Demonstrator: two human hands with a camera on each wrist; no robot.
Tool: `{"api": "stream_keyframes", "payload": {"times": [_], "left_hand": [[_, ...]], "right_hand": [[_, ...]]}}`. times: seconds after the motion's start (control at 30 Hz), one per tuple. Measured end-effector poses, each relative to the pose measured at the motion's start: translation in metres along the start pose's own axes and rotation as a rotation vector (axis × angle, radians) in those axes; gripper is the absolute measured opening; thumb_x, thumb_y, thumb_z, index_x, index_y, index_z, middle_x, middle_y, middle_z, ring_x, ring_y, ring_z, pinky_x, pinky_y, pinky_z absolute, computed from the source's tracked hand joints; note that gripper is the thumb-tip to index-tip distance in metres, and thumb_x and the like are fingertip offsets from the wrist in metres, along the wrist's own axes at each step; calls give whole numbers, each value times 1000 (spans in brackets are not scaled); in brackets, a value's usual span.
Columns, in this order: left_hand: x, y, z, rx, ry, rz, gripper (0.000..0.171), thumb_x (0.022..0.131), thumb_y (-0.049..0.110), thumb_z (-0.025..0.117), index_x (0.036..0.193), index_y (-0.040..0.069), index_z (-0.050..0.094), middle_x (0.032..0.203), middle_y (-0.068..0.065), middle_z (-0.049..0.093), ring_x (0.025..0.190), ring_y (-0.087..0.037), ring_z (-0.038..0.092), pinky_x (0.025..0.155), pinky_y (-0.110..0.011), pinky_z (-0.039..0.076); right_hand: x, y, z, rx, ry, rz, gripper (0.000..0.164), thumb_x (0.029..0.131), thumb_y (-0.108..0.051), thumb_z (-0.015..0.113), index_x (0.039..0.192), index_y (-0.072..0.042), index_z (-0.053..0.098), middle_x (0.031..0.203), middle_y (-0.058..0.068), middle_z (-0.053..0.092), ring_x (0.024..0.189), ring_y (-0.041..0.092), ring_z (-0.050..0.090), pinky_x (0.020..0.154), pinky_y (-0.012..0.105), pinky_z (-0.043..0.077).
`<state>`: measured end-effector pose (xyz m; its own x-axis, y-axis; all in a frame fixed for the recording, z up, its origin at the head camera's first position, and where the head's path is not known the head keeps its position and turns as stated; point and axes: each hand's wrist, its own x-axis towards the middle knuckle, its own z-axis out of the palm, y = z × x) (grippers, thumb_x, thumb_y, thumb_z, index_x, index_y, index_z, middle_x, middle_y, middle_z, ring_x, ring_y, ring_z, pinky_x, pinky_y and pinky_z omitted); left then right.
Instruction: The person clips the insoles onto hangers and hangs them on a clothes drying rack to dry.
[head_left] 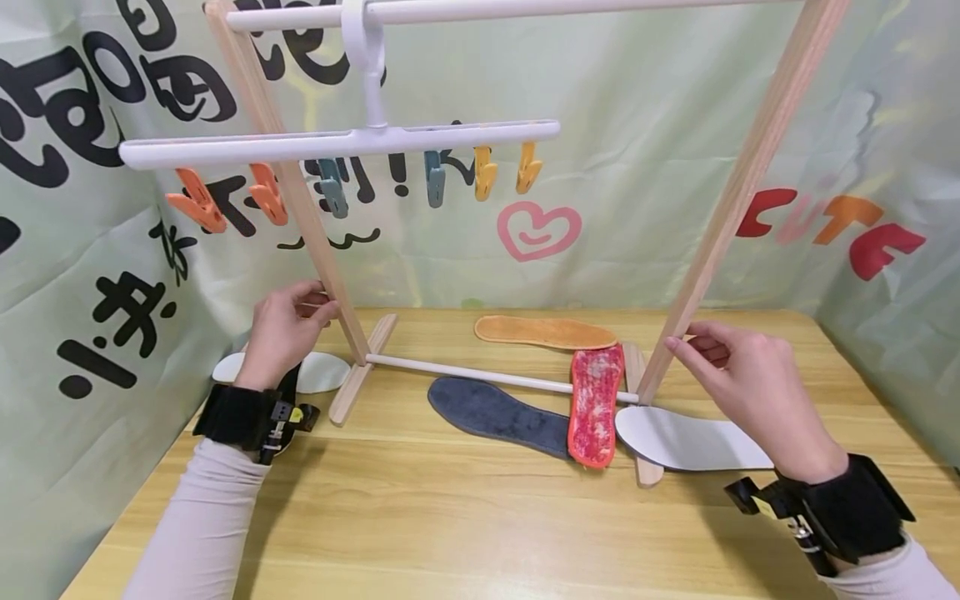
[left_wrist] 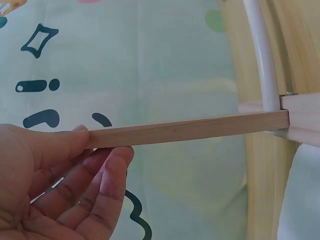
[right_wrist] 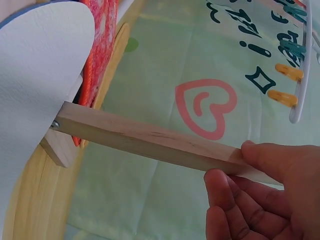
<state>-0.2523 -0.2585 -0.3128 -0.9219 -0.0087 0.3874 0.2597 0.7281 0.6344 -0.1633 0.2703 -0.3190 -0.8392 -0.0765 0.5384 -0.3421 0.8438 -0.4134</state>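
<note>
A wooden rack stands on the table, its two upright posts joined by a white top rod [head_left: 570, 8] and a low white rod [head_left: 472, 372]. My left hand [head_left: 281, 333] pinches the lower part of the left post [left_wrist: 190, 129] between thumb and fingers. On the other side, the right post [right_wrist: 150, 135] is pinched the same way by my right hand [head_left: 757, 387]. From the top rod hangs a white hanger [head_left: 465, 136] bearing several clothespins in orange, blue-grey and yellow, with nothing clipped in them.
Insoles lie about the rack's base: tan [head_left: 543, 332], dark blue [head_left: 495, 412], red [head_left: 596, 408] across the blue one's end, and white [head_left: 697, 440] by the right foot. Another white insole [head_left: 322, 372] is partly behind my left wrist. A printed curtain [head_left: 637, 167] encloses the table.
</note>
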Motion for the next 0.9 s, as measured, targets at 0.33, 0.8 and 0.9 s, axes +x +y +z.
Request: {"api": "stream_keyframes", "payload": {"times": [0.33, 0.8, 0.9], "left_hand": [[-2, -1, 3, -2, 25, 13, 24, 105, 19, 73, 122, 4, 78, 109, -21, 81, 97, -37, 80, 71, -12, 51], [-8, 10, 16, -39, 45, 12, 22, 102, 16, 76, 117, 1, 80, 108, -21, 82, 92, -38, 81, 68, -11, 52], [-10, 15, 16, -64, 34, 8, 22, 102, 16, 76, 117, 1, 80, 107, -21, 81, 92, -38, 81, 68, -12, 53]], "right_hand": [[3, 2, 2, -22, 9, -13, 19, 97, -15, 81, 109, 1, 80, 85, 14, 81, 65, -5, 66, 57, 10, 42], [9, 19, 0, -48, 33, 1, 17, 99, -11, 78, 108, 3, 78, 85, 18, 79, 63, -13, 55, 59, 12, 37], [10, 22, -1, -60, 31, 5, 17, 100, -11, 77, 108, 4, 78, 85, 19, 78, 62, -11, 52, 58, 14, 36]]}}
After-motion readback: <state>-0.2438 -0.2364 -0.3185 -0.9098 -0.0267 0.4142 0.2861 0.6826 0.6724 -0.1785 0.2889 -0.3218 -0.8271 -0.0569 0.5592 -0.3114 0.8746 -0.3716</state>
